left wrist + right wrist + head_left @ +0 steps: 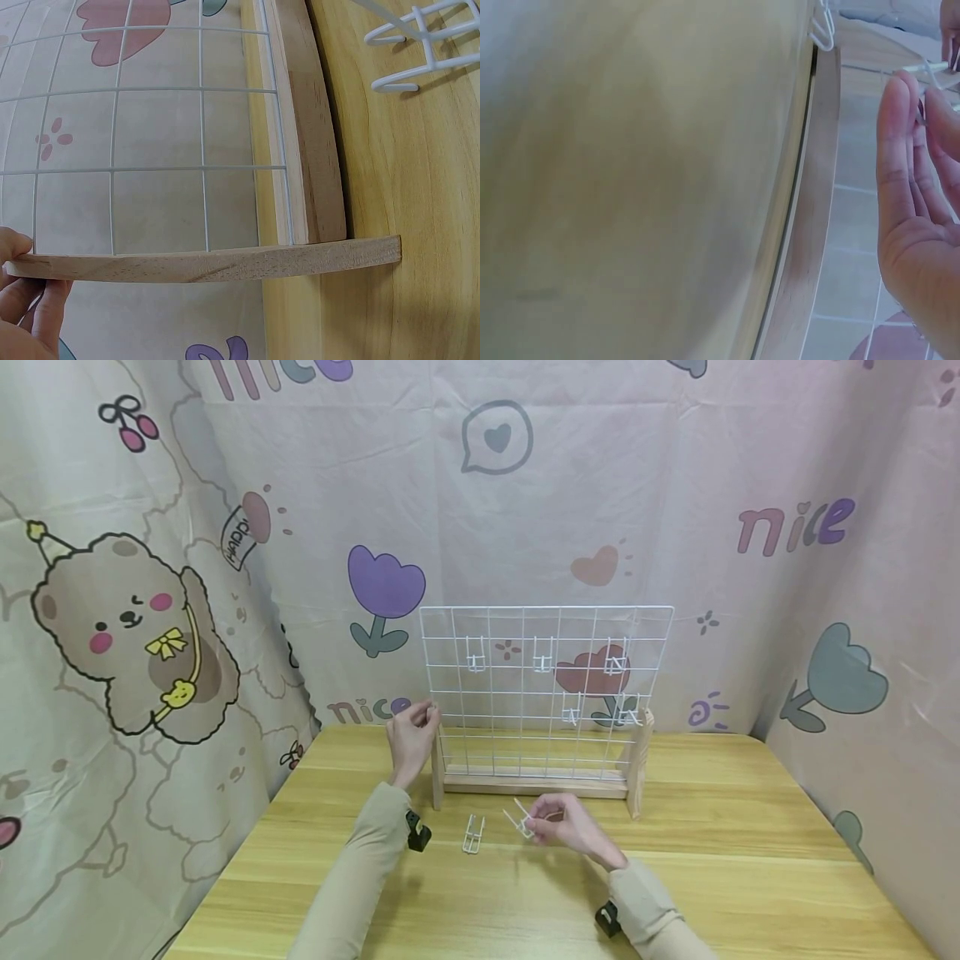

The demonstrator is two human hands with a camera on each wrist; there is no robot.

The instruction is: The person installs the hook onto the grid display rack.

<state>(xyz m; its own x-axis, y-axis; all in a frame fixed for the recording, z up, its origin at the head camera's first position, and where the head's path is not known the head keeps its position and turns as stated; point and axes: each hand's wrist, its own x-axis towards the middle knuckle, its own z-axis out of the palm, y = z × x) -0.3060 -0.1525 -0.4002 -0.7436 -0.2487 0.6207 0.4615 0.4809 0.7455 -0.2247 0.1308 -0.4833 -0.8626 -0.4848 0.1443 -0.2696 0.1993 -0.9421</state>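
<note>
A white wire grid panel stands upright in a wooden stand. My left hand grips the upper end of the stand's left post, thumb on one side and fingers on the other in the left wrist view. In front of the stand, my right hand pinches a white wire hook between thumb and fingers, above the table. Its two prongs point up and left; the fingers partly cover it in the right wrist view. Another white wire hook lies on the table, left of the right hand.
Several white hooks hang on the grid, among them one at upper left and one at lower right. The wood-grain table meets a printed cloth backdrop behind and at both sides. Black mounts sit at both wrists.
</note>
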